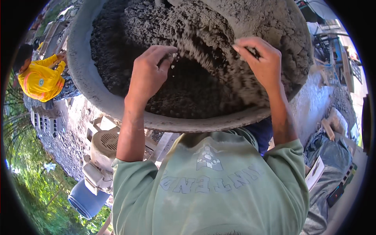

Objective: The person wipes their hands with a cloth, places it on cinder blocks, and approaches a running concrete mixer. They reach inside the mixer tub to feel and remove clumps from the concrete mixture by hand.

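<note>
Green shirt (227, 196): lower centre
Left hand (150, 72): partly open, crumbs (172, 66) by fingertips
Right hand (264, 60): near-pinched, hold unclear
Grey mix (201, 51): upper centre, slanting down rightward between the hands

Both hands (149, 72) hover over crumbly grey mix (188, 25).

Yellow-shirted co-worker (41, 81) at left, blue barrel (91, 197), leafy greenery (41, 196) below, grey tarp (328, 150) at right

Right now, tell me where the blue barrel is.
In the head view, the blue barrel is at the lower left, below the vented motor housing and left of the green sleeve.
</note>
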A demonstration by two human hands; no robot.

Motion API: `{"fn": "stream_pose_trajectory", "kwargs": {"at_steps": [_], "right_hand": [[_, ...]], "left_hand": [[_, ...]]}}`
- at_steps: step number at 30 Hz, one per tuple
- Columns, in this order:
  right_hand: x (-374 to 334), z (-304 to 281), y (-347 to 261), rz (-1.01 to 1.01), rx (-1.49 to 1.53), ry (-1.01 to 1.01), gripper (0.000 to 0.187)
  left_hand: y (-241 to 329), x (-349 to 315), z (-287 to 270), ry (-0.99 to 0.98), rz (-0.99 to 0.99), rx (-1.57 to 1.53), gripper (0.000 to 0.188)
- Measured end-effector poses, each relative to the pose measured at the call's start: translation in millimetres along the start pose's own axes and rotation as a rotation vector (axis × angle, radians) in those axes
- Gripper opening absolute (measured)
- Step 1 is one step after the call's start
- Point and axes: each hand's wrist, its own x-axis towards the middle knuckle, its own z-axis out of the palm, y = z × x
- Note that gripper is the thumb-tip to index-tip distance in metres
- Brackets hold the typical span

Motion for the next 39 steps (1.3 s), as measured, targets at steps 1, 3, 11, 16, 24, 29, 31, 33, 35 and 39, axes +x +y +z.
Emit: {"fn": "stream_pose_trajectory", "kwargs": {"at_steps": [1, 3, 11, 16, 24, 29, 31, 33, 35, 39], "right_hand": [[1, 1, 2, 0.005, -0.007, 0.004, 0.016], [-2, 5, 10, 0.039, -0.094, -0.284, 0.021], [-28, -27, 55, 0.304, -0.252, -0.343, 0.028], [-54, -54, 57, 0.391, -0.243, -0.415, 0.028], [-91, -71, 70, 0.533, -0.456, -0.616, 0.046], [-98, -73, 60, 0.598, -0.413, -0.549, 0.048], [-101, -76, 62, 0.561, -0.487, -0.520, 0.046], [-99, -80, 62, 0.543, -0.480, -0.446, 0.042], [-104, -87, 64, 0.551, -0.486, -0.364, 0.038], [-118, -89, 80, 0.664, -0.470, 0.012, 0.029]], "left_hand": [[1, 1, 3, 0.037, 0.008, 0.022, 0.024], [-4, 0, 11, 0.013, 0.037, 0.086, 0.025], [-22, 6, 22, 0.000, -0.173, 0.161, 0.032], [-33, 10, 76, -0.486, 0.145, 0.143, 0.032], [-40, -60, 241, -0.844, 0.879, 0.088, 0.033], [-27, -47, 236, -0.982, 0.883, 0.284, 0.024], [-30, -47, 237, -0.929, 0.872, 0.270, 0.023], [-31, -44, 236, -0.873, 0.869, 0.250, 0.022], [-19, -30, 216, -0.985, 0.418, 0.289, 0.020], [-21, -16, 216, -0.687, -0.253, -0.315, 0.025]]}}
